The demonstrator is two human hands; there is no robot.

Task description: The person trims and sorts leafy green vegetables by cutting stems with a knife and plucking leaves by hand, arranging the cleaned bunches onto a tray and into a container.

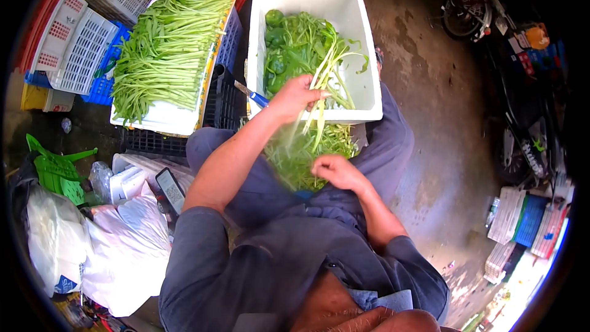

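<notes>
My left hand (pixel 292 99) is closed around a small bunch of water spinach stems (pixel 324 74), held over the near rim of a white foam box (pixel 371 55). Inside that box lie leafy greens (pixel 307 40) and green peppers (pixel 275 40). Lower and to the right, my right hand (pixel 338 172) has its fingers curled together; whatever they pinch is hidden. Beneath both hands, a heap of loose greens (pixel 295 160) sits between my legs, partly blurred. A blue-handled knife (pixel 253 94) rests at the box's left side, close to my left wrist.
Long water spinach stems (pixel 175 49) are laid across a white foam lid (pixel 169 120) at the left, over crates. Plastic baskets (pixel 83 49) stand beyond. Bags (pixel 129 246), a phone (pixel 170 189) and a green plastic stool (pixel 58 169) lie left. A motorbike (pixel 522 98) stands right.
</notes>
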